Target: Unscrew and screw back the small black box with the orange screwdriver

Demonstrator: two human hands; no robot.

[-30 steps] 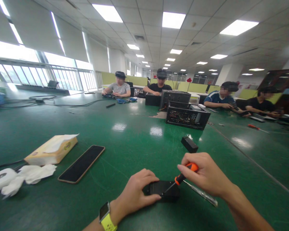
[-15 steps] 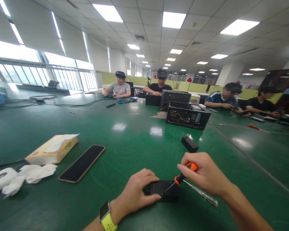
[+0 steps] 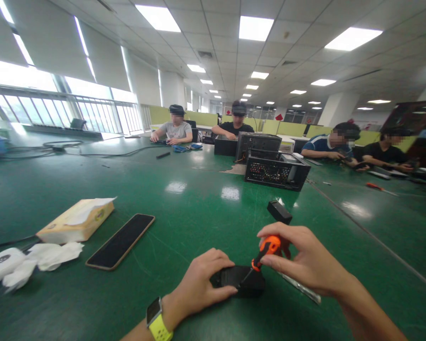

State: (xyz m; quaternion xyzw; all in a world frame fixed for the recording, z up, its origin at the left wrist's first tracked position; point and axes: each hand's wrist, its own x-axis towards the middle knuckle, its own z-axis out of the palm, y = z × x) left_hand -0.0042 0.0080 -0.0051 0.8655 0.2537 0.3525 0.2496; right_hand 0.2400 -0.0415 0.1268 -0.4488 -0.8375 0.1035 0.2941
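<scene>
A small black box [image 3: 250,282] lies on the green table in front of me. My left hand [image 3: 208,279] grips its left end between thumb and fingers. In my right hand [image 3: 298,258] is an orange and black screwdriver [image 3: 266,251], held by the handle between thumb and fingers. Its shaft slants down to the left, and the tip meets the box near my left thumb. A clear, slender packet or rod [image 3: 301,288] rests on the table, partly under my right hand. Beyond that hand sits a second black block [image 3: 279,212].
A phone [image 3: 120,241], a tissue pack [image 3: 77,220], crumpled tissues [image 3: 55,255] and a white device [image 3: 3,265] lie at left. Open black computer cases [image 3: 277,170] stand farther back. Another screwdriver [image 3: 376,187] is at right. Several people sit across the table.
My right hand has shifted its grip on the screwdriver, showing more of the orange handle. The handle has moved slightly left and is tilted more upright. My left hand and the box have stayed put.
</scene>
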